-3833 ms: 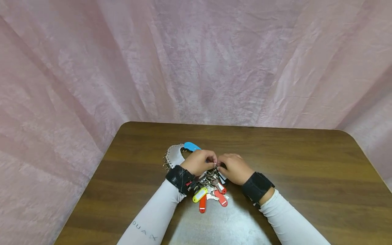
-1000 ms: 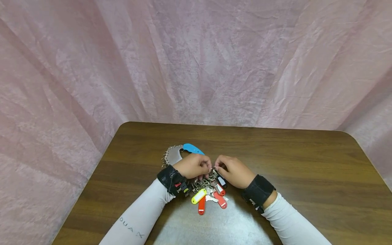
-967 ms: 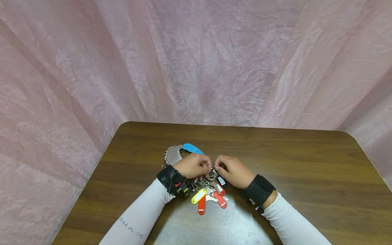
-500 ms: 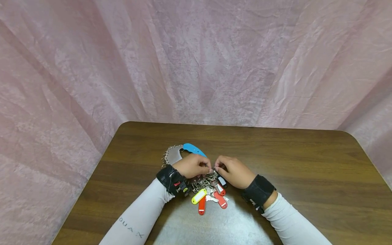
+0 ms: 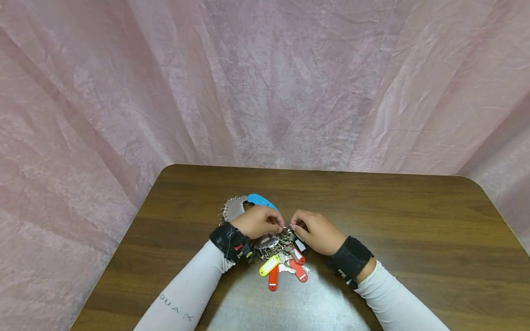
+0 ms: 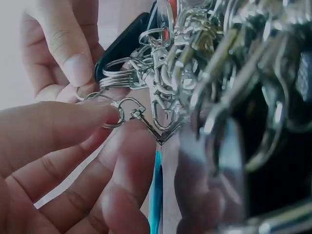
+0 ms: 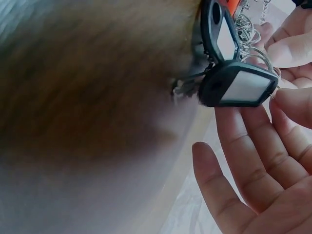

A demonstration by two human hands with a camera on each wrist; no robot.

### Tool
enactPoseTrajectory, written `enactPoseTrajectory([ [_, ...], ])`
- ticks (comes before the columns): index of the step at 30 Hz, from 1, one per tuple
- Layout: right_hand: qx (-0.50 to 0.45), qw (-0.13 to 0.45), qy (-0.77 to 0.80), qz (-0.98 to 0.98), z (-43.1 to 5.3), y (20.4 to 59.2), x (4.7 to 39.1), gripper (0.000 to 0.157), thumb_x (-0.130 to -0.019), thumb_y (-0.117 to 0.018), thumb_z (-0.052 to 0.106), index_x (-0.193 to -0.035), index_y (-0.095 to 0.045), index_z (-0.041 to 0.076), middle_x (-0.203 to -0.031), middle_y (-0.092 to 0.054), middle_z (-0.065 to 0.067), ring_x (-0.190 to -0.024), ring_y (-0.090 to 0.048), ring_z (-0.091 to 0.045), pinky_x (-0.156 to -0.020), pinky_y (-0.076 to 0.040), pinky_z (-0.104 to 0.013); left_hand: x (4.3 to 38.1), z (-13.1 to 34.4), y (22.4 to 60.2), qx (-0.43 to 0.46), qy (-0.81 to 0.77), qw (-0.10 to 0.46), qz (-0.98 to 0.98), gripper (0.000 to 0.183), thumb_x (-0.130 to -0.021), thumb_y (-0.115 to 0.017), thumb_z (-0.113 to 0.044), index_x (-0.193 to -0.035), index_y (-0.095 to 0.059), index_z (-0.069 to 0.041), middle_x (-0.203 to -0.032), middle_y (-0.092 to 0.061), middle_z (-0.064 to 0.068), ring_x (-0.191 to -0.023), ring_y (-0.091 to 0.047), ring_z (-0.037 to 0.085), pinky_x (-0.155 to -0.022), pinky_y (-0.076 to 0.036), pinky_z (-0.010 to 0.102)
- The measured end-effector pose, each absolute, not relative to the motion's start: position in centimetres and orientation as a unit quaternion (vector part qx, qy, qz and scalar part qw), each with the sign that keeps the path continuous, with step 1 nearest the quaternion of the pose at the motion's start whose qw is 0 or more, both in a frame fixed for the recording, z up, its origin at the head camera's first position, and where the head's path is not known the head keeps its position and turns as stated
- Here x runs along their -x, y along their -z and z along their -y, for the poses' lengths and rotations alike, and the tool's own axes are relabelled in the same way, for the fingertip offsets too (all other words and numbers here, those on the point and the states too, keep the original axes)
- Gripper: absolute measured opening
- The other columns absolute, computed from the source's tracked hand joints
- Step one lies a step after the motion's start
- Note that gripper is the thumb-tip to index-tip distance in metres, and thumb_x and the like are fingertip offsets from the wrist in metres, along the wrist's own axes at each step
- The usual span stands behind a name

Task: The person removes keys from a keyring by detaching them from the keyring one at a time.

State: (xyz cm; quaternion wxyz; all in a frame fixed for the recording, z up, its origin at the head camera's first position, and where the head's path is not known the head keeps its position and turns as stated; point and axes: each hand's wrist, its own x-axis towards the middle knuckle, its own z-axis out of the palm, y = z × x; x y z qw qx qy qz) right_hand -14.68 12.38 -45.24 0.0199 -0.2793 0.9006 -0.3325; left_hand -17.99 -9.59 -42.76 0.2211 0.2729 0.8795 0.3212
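A curved metal key holder (image 5: 234, 209) with small rings along its edge and a blue handle (image 5: 261, 201) lies on the table, partly covered by my left hand (image 5: 256, 221). Thumb and finger of that hand pinch a small metal ring (image 6: 114, 119) beside a clasp in the left wrist view. My right hand (image 5: 319, 232), just to the right, pinches a thin split ring (image 6: 83, 91) between thumb and fingertip. Black key tags (image 7: 239, 87) hang close by its fingers. Below both hands spreads a cluster of clasps and chains (image 5: 271, 249).
A yellow key tag (image 5: 269, 265), several red tags (image 5: 299, 271) and silver keys (image 5: 285, 267) fan out toward the near side of the brown wooden table (image 5: 414, 220). Behind the table hangs a pink curtain (image 5: 290, 92).
Since the oldest frame, my left hand has shifted left, widening the gap between the hands. In the last half second it has lifted slightly; the right hand stays almost still.
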Motion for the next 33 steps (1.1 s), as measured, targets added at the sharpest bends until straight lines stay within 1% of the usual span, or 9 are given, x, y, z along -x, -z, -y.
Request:
enactPoseTrajectory([
  [2,0.280,0.015,0.332,-0.900,-12.36,45.30,14.68,0.004,-0.098,-0.060,0.010,-0.097,-0.063,0.012,-0.089,-0.066,0.004,-0.083,-0.063,-0.007,-0.076,-0.053,-0.028,18.02,9.55,42.97,-0.277,-0.320,0.216,-0.880,0.004,-0.094,-0.070,-0.012,-0.095,-0.074,-0.013,-0.091,-0.071,-0.002,-0.080,-0.061,0.007,-0.076,-0.052,0.024],
  [4,0.282,0.014,0.333,-0.900,-12.37,45.35,14.65,0.004,-0.099,-0.059,0.012,-0.098,-0.063,0.011,-0.090,-0.066,0.003,-0.084,-0.064,-0.008,-0.077,-0.053,-0.028,18.04,9.47,43.13,-0.276,-0.319,0.214,-0.881,0.003,-0.094,-0.071,-0.016,-0.094,-0.074,-0.014,-0.090,-0.071,-0.003,-0.080,-0.061,0.006,-0.077,-0.052,0.025],
  [9,0.284,0.014,0.335,-0.898,-12.38,45.29,14.52,0.005,-0.100,-0.059,0.013,-0.098,-0.063,0.010,-0.091,-0.067,0.002,-0.085,-0.064,-0.009,-0.077,-0.053,-0.028,17.93,9.27,43.25,-0.272,-0.318,0.213,-0.883,0.010,-0.096,-0.070,-0.027,-0.089,-0.074,-0.020,-0.084,-0.069,-0.008,-0.078,-0.059,0.005,-0.075,-0.051,0.025],
  [16,0.282,0.019,0.338,-0.897,-12.32,45.09,14.47,0.004,-0.100,-0.060,0.013,-0.100,-0.064,0.012,-0.093,-0.069,0.002,-0.086,-0.065,-0.009,-0.076,-0.053,-0.028,17.87,9.20,43.19,-0.281,-0.330,0.217,-0.874,0.012,-0.095,-0.071,-0.021,-0.085,-0.075,-0.016,-0.083,-0.069,-0.007,-0.077,-0.059,0.004,-0.074,-0.051,0.023],
  [20,0.283,0.018,0.337,-0.898,-12.31,45.18,14.55,0.004,-0.099,-0.060,0.010,-0.099,-0.063,0.012,-0.091,-0.068,0.003,-0.084,-0.064,-0.007,-0.075,-0.053,-0.026,17.97,9.34,43.22,-0.283,-0.341,0.221,-0.869,0.009,-0.091,-0.074,-0.014,-0.082,-0.075,-0.014,-0.083,-0.070,-0.006,-0.077,-0.060,0.004,-0.073,-0.051,0.023],
  [25,0.280,0.016,0.335,-0.899,-12.31,45.29,14.60,0.005,-0.096,-0.062,0.008,-0.097,-0.063,0.013,-0.088,-0.066,0.003,-0.082,-0.063,-0.006,-0.075,-0.052,-0.025,18.13,9.48,43.44,-0.279,-0.355,0.227,-0.863,0.007,-0.088,-0.077,-0.012,-0.081,-0.075,-0.014,-0.083,-0.071,-0.006,-0.075,-0.060,0.004,-0.071,-0.050,0.022],
  [28,0.278,0.020,0.335,-0.900,-12.35,45.33,14.59,0.006,-0.096,-0.062,0.008,-0.096,-0.063,0.013,-0.088,-0.066,0.004,-0.082,-0.063,-0.006,-0.075,-0.053,-0.026,18.15,9.54,43.47,-0.274,-0.362,0.233,-0.860,0.008,-0.089,-0.076,-0.015,-0.081,-0.075,-0.015,-0.082,-0.070,-0.006,-0.075,-0.060,0.004,-0.070,-0.051,0.022],
  [33,0.277,0.022,0.333,-0.901,-12.34,45.33,14.61,0.005,-0.096,-0.061,0.008,-0.096,-0.063,0.013,-0.088,-0.066,0.004,-0.082,-0.063,-0.006,-0.075,-0.052,-0.026,18.13,9.56,43.36,-0.271,-0.362,0.235,-0.861,0.018,-0.094,-0.072,-0.026,-0.081,-0.074,-0.014,-0.078,-0.064,-0.009,-0.071,-0.055,0.005,-0.065,-0.047,0.022],
])
